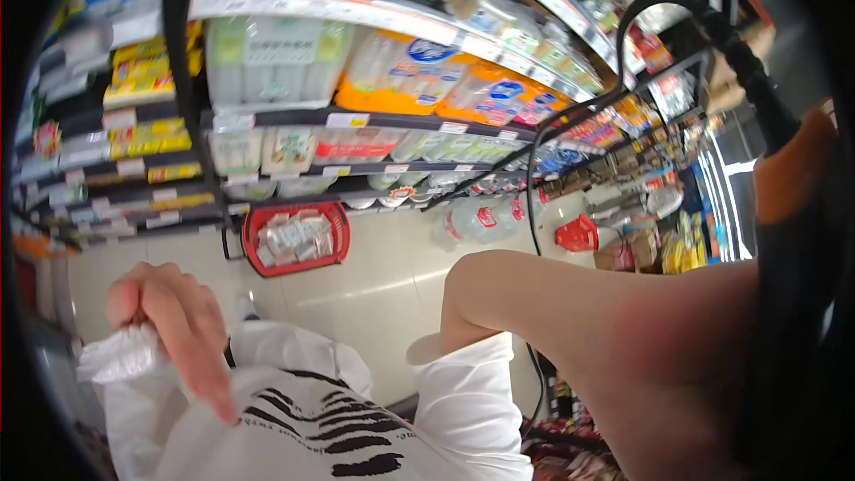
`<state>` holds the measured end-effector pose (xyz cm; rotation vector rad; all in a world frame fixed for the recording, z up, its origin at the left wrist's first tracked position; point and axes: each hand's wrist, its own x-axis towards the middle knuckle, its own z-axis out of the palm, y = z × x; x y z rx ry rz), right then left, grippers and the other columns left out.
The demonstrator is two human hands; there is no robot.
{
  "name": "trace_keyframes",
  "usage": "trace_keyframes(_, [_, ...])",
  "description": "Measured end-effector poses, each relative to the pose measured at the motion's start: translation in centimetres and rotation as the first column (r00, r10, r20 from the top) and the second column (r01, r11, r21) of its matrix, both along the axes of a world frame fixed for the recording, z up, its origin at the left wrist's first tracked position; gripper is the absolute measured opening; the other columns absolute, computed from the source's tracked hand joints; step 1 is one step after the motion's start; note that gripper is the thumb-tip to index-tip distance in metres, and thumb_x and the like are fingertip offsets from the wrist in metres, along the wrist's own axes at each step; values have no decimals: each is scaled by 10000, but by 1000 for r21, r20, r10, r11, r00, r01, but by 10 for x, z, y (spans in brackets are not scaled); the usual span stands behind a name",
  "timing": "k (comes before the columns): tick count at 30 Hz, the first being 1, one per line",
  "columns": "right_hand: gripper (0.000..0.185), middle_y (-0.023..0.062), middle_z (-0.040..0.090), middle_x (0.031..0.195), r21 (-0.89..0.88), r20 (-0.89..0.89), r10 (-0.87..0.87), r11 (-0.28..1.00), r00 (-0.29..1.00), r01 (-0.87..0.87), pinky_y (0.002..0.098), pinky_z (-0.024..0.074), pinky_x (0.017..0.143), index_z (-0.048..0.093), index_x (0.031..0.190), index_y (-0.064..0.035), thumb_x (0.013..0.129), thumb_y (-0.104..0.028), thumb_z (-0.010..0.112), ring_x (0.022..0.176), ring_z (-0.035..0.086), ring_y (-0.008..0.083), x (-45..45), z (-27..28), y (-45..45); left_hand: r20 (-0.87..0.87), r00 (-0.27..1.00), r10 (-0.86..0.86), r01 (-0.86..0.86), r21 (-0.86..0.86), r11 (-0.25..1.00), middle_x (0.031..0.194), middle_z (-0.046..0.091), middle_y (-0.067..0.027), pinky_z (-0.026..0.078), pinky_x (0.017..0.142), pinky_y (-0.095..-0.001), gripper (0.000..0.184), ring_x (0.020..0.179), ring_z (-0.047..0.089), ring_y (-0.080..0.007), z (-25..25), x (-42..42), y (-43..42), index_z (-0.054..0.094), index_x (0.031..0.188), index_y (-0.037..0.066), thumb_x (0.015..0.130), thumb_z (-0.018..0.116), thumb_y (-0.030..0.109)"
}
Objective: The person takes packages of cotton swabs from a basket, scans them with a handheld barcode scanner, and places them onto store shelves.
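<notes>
My left hand (pixel 183 325) is raised in front of my white shirt (pixel 294 419), with its fingers curled and one finger pointing down towards the shirt. Crumpled, clear plastic wrap (pixel 122 356) shows at the hand's lower left and appears to be held in it. My bare right forearm (pixel 570 312) is bent sharply at the elbow and reaches up to the right edge, close to the camera. The right hand itself is outside the picture or hidden by the dark, blurred edge.
A red shopping basket (pixel 343 260) with white packets stands on the tiled floor (pixel 374 303). Store shelves (pixel 383 122) hold wrapped packs. Large water bottles (pixel 481 221) stand to the right, near a red container (pixel 577 233). A black cable (pixel 532 205) hangs in front.
</notes>
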<state>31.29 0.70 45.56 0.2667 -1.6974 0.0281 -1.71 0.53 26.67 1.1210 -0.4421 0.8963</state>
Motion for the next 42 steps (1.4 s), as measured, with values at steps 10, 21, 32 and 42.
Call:
trace_keyframes(10, [352,49,504,886,-28,15,162,986,987,-162,327,398,647,491,1094,-113,792,-153,668,751,507,183,-16,-17,13,49,997,52,-67,390,918,1050,583,-230,356,338,-253,402,386,480,-159,58,42,1,644,944,-8,962,349,265])
trace_keyframes(21, [341,41,503,874,9,-28,408,913,912,-408,321,400,645,492,1085,-119,794,-146,668,745,505,177,-64,-41,62,327,858,397,-511,456,729,1197,570,-47,299,316,-221,254,362,412,-87,83,-21,-53,665,1018,124,906,483,262])
trace_keyframes(32, [330,34,501,862,-8,-83,772,631,630,-775,316,402,644,494,1076,-124,796,-139,668,738,504,171,-212,-72,102,500,354,790,-841,540,35,805,541,-58,425,402,-230,25,448,514,-129,90,-100,-169,547,753,79,766,560,61])
trace_keyframes(42, [320,26,500,852,-27,-86,873,479,479,-877,311,403,643,495,1068,-129,798,-132,668,732,502,166,-305,-89,92,521,280,807,-804,587,-100,955,505,-71,363,372,-191,124,395,448,-69,93,-147,-179,568,919,95,863,529,199])
